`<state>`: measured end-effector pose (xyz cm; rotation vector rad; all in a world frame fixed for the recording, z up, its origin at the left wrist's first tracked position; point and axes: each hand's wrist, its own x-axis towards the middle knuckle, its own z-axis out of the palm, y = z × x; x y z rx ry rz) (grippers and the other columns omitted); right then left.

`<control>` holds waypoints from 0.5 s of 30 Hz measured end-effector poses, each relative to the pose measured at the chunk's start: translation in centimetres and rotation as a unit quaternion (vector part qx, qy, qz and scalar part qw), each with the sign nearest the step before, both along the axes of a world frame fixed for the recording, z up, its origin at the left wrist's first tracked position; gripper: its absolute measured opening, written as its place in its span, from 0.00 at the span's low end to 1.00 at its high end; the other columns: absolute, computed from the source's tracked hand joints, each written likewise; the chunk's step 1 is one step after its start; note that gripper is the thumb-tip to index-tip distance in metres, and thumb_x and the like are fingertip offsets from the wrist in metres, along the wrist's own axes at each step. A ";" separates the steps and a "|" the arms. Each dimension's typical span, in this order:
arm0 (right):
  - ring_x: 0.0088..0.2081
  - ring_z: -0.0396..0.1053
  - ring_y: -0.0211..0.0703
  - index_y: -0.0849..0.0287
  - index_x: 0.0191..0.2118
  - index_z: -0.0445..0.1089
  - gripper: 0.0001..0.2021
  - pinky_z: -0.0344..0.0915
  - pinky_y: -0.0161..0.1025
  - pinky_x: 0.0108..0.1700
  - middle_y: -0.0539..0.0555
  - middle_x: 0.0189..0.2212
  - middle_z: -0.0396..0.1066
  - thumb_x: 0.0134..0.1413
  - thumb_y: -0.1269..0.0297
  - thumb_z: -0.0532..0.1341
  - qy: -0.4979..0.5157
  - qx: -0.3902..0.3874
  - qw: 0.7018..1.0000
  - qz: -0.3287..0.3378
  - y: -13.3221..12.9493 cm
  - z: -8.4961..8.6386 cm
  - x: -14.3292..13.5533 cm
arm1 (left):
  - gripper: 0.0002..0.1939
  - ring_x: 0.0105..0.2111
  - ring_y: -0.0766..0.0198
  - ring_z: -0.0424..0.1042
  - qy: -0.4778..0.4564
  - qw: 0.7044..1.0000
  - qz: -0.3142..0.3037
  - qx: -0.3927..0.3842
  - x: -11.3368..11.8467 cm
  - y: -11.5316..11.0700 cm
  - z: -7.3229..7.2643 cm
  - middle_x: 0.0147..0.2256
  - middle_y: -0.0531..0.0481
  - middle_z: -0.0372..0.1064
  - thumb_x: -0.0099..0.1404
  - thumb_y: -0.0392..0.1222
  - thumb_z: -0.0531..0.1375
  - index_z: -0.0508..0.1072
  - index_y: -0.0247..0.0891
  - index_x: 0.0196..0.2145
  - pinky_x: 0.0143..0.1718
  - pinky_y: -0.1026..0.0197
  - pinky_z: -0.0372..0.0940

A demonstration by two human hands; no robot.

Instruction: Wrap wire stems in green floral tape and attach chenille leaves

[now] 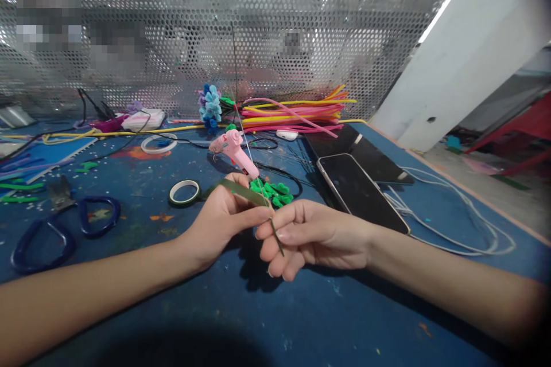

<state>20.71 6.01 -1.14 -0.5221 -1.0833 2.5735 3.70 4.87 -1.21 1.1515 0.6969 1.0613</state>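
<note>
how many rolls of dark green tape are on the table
1: the dark green tape roll with a white core lies on the blue table beside the bare left hand, its flat green strip running to that hand. Another could be hidden.

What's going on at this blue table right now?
A person is working with green tape and a thin wire. The left hand pinches the green tape, which stretches from its roll on the table to the thin wire. The right hand grips the wire near its lower end. A pink glue gun lies beyond the hands, and blue-handled scissors lie off to the left.
</note>
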 end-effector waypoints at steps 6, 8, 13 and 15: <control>0.25 0.74 0.38 0.66 0.29 0.71 0.09 0.71 0.32 0.28 0.53 0.24 0.75 0.38 0.69 0.68 -0.021 0.010 1.000 -0.006 -0.2 -0.3 -0.3 | 0.19 0.20 0.73 0.65 -0.010 1.000 -0.019 -0.004 0.0 -0.3 0.1 0.22 0.60 0.67 0.50 0.32 0.65 0.54 0.39 0.29 0.24 0.68 0.57; 0.23 0.72 0.36 0.66 0.27 0.69 0.12 0.70 0.30 0.26 0.51 0.21 0.74 0.34 0.67 0.70 -0.063 0.019 0.997 -0.027 -0.4 -0.1 -0.2 | 0.20 0.20 0.73 0.65 -0.017 1.000 -0.022 -0.006 0.0 -0.3 0.0 0.22 0.60 0.66 0.49 0.32 0.65 0.54 0.39 0.29 0.25 0.68 0.57; 0.19 0.66 0.28 0.64 0.26 0.67 0.12 0.61 0.25 0.20 0.47 0.19 0.69 0.43 0.59 0.66 -0.189 0.269 0.943 0.045 -0.1 1.3 0.9 | 0.20 0.23 0.73 0.65 -0.046 0.998 0.006 -0.031 0.1 -0.1 -0.1 0.22 0.59 0.68 0.47 0.31 0.66 0.56 0.38 0.28 0.27 0.68 0.56; 0.26 0.68 0.32 0.63 0.34 0.68 0.12 0.65 0.30 0.27 0.50 0.27 0.70 0.50 0.58 0.61 -0.171 0.363 0.902 0.161 0.6 1.9 1.0 | 0.20 0.23 0.73 0.65 -0.062 0.996 0.021 -0.054 0.2 0.1 -0.1 0.22 0.58 0.68 0.46 0.32 0.67 0.57 0.38 0.28 0.27 0.68 0.56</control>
